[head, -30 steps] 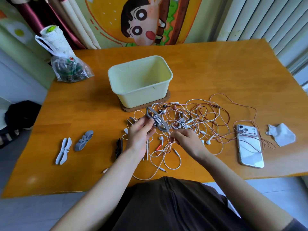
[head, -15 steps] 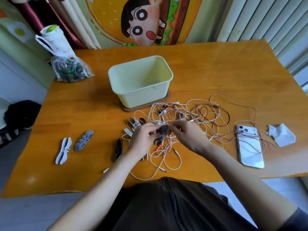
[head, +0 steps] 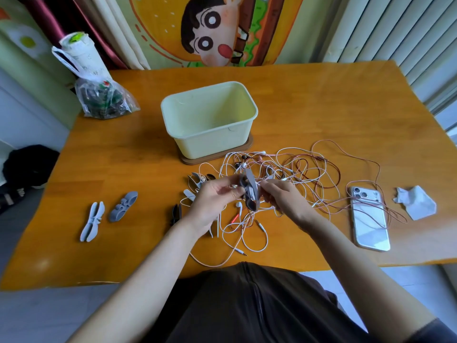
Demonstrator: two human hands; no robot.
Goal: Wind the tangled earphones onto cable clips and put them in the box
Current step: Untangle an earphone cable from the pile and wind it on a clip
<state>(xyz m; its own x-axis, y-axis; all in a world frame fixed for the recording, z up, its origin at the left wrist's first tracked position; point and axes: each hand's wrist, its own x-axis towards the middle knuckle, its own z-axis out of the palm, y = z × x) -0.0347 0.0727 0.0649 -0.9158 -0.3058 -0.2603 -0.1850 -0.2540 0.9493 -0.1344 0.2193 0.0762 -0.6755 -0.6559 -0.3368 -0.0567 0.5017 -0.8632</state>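
A person sits at an orange wooden worktop (head: 321,107), both hands raised just above it and meeting in the middle. The left hand (head: 212,201) has its grip closed around a grey cable clip (head: 251,191), fingers curled about the clip's near side. The clip's long axis runs away from the person, its far tip tilted upward. A few turns of white cord (head: 249,194) already sit around the clip's waist. The right hand (head: 284,199), touching the clip's other side, appears to have its grip pinched narrow on that cord, though blur hides the fingertips. From this double grip the loose cord falls both ways: to the right and beyond into the heap of tangled earphones (head: 291,169), and toward the person in slack white loops. The pale green box (head: 210,120) stands open straight beyond the grip and slightly to its left, past the tangle's edge, so the left hand looks nearer to it. The winding seems only partly done. Two spare clips (head: 92,221) lie well off to the left, and a phone (head: 368,219) lies to the right with reddish cord draped over it.
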